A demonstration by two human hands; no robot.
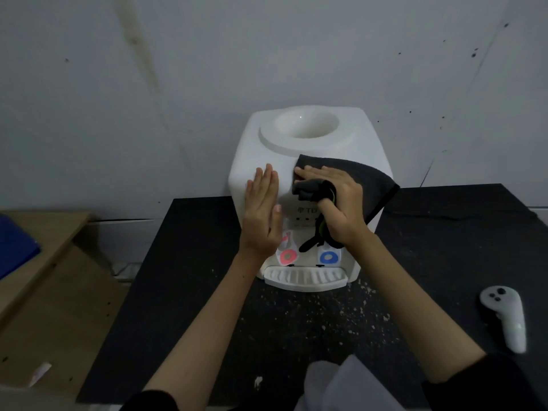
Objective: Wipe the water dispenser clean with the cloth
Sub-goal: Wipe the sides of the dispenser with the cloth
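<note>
So at this point you were right in the middle of the wiping step. The white plastic countertop water dispenser sat at the back of the black speckled surface, up against the grey wall, with its empty bottle well facing up. Your right hand had the dark grey cloth pressed onto the front edge of the top, fingers laid pretty flat over it and the thumb hooking a bunched fold, so it was pinning and partly gripping the cloth. A loose tail of it hung down over the front panel, between the red tap and the blue tap.

Your left hand was flat and spread, fingers straight, resting against the dispenser's left front corner and holding nothing, which looked to me like you were just bracing it.

My read: the top front was being done, and the bottle well, the sides, the tap area and the white drip tray didn't look reached yet, though I can't tell how clean any of it was. Next move probably called for sweeping the cloth across the top or down the front while the left hand kept the unit from sliding. I'd have gathered up that dangling tail first so it didn't snag on the taps. Also a white handheld controller lay off to the right, well apart.
</note>
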